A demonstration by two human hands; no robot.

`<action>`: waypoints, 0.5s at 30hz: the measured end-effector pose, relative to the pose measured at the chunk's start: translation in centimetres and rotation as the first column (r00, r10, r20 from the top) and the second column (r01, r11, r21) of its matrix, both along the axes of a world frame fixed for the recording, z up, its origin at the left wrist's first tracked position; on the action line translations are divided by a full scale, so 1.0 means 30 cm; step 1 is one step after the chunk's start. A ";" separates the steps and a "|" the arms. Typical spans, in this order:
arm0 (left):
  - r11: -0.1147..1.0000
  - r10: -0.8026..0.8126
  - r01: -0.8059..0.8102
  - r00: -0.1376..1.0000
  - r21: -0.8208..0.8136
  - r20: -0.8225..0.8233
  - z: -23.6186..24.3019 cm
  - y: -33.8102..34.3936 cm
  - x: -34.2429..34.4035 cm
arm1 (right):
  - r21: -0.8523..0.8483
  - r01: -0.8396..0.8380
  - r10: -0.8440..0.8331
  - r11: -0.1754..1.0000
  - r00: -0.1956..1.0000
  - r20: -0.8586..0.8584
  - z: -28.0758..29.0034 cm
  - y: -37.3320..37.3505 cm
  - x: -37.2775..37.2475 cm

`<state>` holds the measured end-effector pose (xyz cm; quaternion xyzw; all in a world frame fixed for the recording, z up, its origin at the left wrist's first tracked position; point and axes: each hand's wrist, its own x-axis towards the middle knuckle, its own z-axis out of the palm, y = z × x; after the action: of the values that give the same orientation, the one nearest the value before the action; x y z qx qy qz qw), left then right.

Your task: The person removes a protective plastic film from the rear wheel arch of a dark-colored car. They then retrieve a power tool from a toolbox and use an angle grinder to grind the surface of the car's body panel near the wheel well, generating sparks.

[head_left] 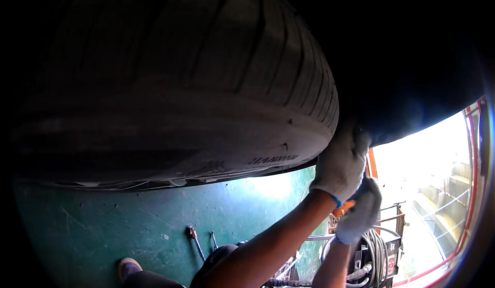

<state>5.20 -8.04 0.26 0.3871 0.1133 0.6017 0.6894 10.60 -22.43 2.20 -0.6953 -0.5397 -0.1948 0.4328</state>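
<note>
A large black tyre (pixel 206 97) with a grooved tread fills the upper left. My left hand (pixel 340 166), in a pale work glove with a blue cuff edge, reaches up beside the tyre's right edge, against the dark area there. Its fingers curl inward and their tips are lost in shadow, so what they grip is hidden. Just below and to the right is my right hand (pixel 359 213), also gloved and slightly blurred. The fingers are bent closed near a thin upright shape, too unclear to name.
Two long-handled tools (pixel 197 244) lie on the green floor (pixel 129 216), near my shoe (pixel 129 267). Coiled grey hose (pixel 379 254) hangs by a dark cart or machine at the lower right. Beyond are an orange post (pixel 372 163) and a bright opening with a red frame (pixel 472 185).
</note>
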 end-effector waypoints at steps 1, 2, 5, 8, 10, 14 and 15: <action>0.977 0.211 -0.207 0.974 0.058 -0.088 0.014 0.008 -0.010 | 0.038 0.033 -0.030 0.999 0.996 -0.085 -0.045 0.040 0.038; 0.955 0.293 -0.286 0.951 0.081 -0.099 0.003 0.025 -0.009 | 0.045 0.072 -0.059 0.996 0.966 -0.253 -0.113 0.097 0.082; 0.949 0.308 -0.298 0.946 0.105 -0.099 -0.035 -0.057 0.105 | -0.017 0.026 -0.031 1.000 0.897 -0.441 -0.197 0.032 0.314; 0.943 0.310 -0.280 0.935 0.179 -0.170 -0.049 -0.043 0.087 | -0.139 -0.016 -0.042 0.990 0.915 -0.401 -0.147 0.047 0.226; 0.935 0.333 -0.320 0.940 0.151 -0.073 -0.033 -0.003 0.038 | 0.197 -0.244 0.296 0.950 0.489 -0.821 -0.093 0.067 0.161; 0.998 -0.050 0.047 0.995 0.033 0.088 -0.042 -0.018 0.080 | 0.152 0.136 -0.095 0.979 0.964 -0.248 0.017 0.018 -0.087; 0.990 -0.141 0.138 0.986 0.038 0.093 -0.035 0.002 0.052 | 0.152 0.070 -0.063 0.986 0.997 -0.048 0.012 0.029 -0.117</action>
<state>6.76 -7.98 -0.79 0.3755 0.0437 0.5715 0.7283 7.08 -21.56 2.56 -0.6815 -0.4903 -0.2352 0.4896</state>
